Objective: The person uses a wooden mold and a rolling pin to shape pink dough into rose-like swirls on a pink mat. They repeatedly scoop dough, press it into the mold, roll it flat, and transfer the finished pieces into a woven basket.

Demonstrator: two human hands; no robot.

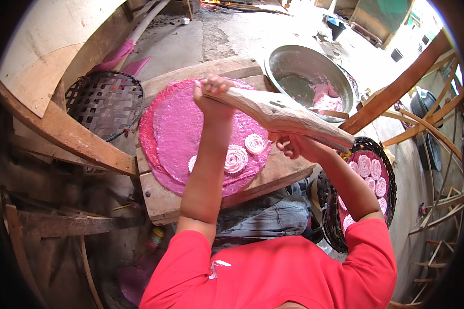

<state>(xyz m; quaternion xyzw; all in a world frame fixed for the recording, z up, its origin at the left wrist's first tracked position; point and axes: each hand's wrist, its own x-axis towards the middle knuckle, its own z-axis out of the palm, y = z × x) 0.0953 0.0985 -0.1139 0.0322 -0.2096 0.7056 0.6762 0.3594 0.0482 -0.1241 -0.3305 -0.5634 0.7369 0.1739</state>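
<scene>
My left hand (214, 92) is closed around the upper end of a long pale wooden beam (258, 108), which slants down rightward over pink round sheets (185, 129) stacked on a wooden board (157, 201). My right hand (296, 147) is beneath the beam's lower part, fingers curled; what they grip is unclear. Pale pink rosette shapes (236, 158) lie on the sheets below the beam, one partly behind my left forearm.
A metal basin (278, 62) with pink dough stands back right. A dark basket (384, 216) of pink rosettes is at my right. A woven tray (100, 105) lies left. Wooden frames (72, 141) flank both sides. A small fire (211, 4) burns at the back.
</scene>
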